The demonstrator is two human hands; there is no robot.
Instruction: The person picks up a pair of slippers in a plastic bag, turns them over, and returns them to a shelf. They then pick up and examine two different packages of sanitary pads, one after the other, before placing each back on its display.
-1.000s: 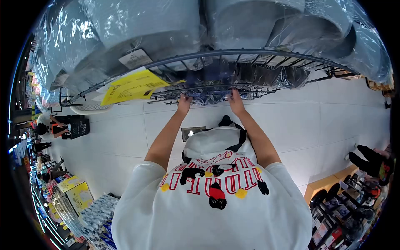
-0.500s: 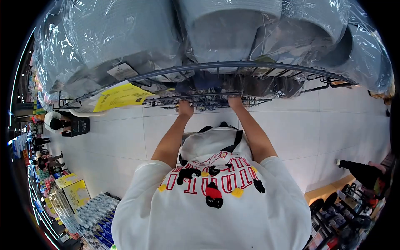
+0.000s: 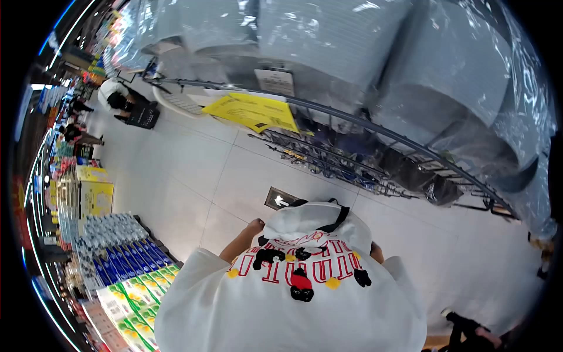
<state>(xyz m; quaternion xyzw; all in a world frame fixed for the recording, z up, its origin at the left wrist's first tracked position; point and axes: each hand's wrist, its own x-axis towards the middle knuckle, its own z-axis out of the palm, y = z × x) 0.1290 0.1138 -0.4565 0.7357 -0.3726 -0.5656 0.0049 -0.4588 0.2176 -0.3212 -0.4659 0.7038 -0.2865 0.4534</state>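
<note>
My left hand hangs low beside the light bag at my front, its fingers curled in, with nothing visible in them. Of my right arm only a bit of skin shows at the bag's right side; the hand itself is hidden. Ahead stands a dark wire rack, apart from both hands. Large grey containers wrapped in clear plastic fill its top. Dark packaged items lie lower down, and a yellow sign hangs on the rack's front edge.
A floor marker with a white arrow lies just ahead of me. Stacked packs and yellow boxes line the left. A person crouches or bends by a black basket at far left. Another person's dark-clothed leg shows lower right.
Both hands have left the rack's lower rail and dropped back towards my body. My view has turned left, so the rack now runs diagonally, and the floor arrow has come into view.
</note>
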